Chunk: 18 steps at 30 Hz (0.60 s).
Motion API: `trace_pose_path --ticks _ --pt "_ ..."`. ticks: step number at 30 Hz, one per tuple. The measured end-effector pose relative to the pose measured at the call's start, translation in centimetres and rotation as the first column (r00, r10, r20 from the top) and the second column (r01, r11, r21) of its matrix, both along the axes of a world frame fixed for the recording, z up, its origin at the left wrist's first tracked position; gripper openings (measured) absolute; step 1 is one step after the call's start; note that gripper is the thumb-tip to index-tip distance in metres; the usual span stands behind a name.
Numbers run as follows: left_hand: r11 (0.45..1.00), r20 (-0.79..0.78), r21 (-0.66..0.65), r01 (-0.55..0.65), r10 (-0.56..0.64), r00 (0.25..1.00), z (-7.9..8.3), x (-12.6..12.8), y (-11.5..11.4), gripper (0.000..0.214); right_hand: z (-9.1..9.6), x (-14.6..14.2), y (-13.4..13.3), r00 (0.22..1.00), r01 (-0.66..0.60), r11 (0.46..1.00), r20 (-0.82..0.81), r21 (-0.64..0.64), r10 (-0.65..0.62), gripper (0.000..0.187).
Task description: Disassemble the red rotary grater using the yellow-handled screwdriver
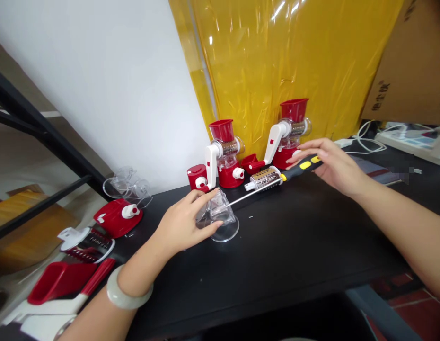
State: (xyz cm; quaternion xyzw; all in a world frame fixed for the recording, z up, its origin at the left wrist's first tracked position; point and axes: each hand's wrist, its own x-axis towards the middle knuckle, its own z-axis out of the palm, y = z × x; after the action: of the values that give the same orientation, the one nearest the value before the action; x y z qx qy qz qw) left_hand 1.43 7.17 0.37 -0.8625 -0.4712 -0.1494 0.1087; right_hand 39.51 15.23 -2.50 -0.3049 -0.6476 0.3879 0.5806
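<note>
My left hand point(186, 220), wearing a pale bangle, grips a clear plastic grater housing point(223, 208) against the black table, thumb on the near side and fingers on the far side. A screwdriver point(301, 166) with a black and yellow handle is held at its handle end by my right hand point(330, 163). Its thin metal shaft slants down left to the clear housing; whether the tip touches it I cannot tell. Just behind the shaft lies a metal grater drum point(265, 178). A separate red base point(197, 177) stands beyond my left fingers.
Two assembled red-and-white rotary graters point(223, 154) point(291, 128) stand at the back. Left lie another red base point(118, 218), a clear housing point(127, 184), a drum point(88, 244) and a red hopper point(60, 282). A white power strip point(415, 139) and cables are at the right.
</note>
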Motion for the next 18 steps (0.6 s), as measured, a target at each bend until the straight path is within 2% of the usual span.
trace_pose_path --ticks 2,3,5,6,8,10,14,16,18 --pt "1.000 -0.002 0.007 0.002 -0.002 1.000 0.0 0.0 0.0 0.066 -0.2 0.5 0.0 0.965 0.122 0.993 0.235 0.005 -0.120 0.042" --pt "1.000 -0.003 0.010 0.003 -0.003 1.000 0.0 0.0 0.0 0.066 -0.3 0.7 0.0 0.920 0.194 0.979 0.335 0.061 -0.203 0.044" --pt "1.000 -0.004 0.012 0.005 -0.005 1.000 0.1 0.0 0.0 0.066 -0.3 1.0 0.1 0.847 0.289 0.936 0.402 0.203 -0.349 0.042" --pt "1.000 -0.005 0.013 0.004 -0.004 1.000 0.1 0.0 0.0 0.066 -0.3 0.9 0.1 0.849 0.302 0.920 0.369 0.248 -0.378 0.037" --pt "1.000 -0.006 0.015 0.003 -0.003 1.000 0.1 0.0 -0.1 0.065 -0.1 0.6 0.2 0.913 0.260 0.931 0.250 0.258 -0.324 0.023" --pt "1.000 -0.008 0.011 0.002 -0.002 1.000 0.0 0.0 -0.1 0.065 0.0 0.0 0.1 0.977 0.162 0.962 0.103 0.220 -0.188 0.018" --pt "1.000 -0.003 -0.005 0.002 -0.002 1.000 0.0 -0.1 -0.1 0.066 0.4 -0.7 -0.2 0.992 0.009 0.992 -0.127 0.129 0.008 0.037" --pt "1.000 -0.001 -0.007 -0.004 0.004 1.000 0.0 -0.1 -0.1 0.066 0.5 -0.7 -0.3 0.985 -0.062 0.996 -0.158 0.068 0.072 0.042" --pt "1.000 -0.003 -0.006 -0.011 0.011 1.000 0.0 -0.1 -0.1 0.066 0.5 -0.3 -0.3 0.995 -0.072 0.997 -0.071 0.006 0.073 0.041"
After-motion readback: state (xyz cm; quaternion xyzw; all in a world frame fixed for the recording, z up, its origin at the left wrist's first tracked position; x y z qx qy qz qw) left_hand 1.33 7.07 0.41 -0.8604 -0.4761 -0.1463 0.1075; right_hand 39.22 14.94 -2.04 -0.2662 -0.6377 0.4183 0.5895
